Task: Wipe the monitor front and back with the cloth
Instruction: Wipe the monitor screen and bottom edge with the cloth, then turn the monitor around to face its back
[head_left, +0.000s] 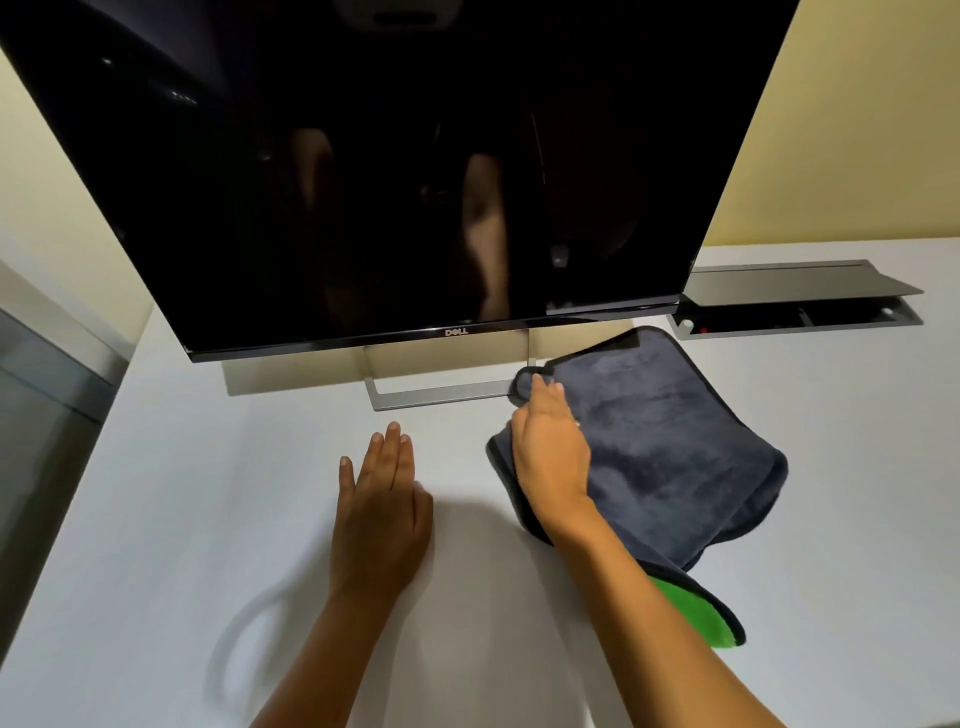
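Note:
A black monitor (374, 171) with a dark, switched-off screen stands on a silver frame stand (441, 397) at the back of the white desk (208, 493). A dark grey cloth (670, 447) with a green underside lies flat on the desk, right of the stand. My right hand (548, 452) lies on the cloth's left edge, with the fingers bent over a raised fold near the stand. My left hand (382, 499) rests flat on the bare desk in front of the stand, fingers straight, holding nothing.
An open metal cable hatch (800, 299) is set into the desk at the back right, its lid tilted up. A yellow wall (857, 130) stands behind the monitor. The desk's left edge drops off beside a grey floor area (47, 415).

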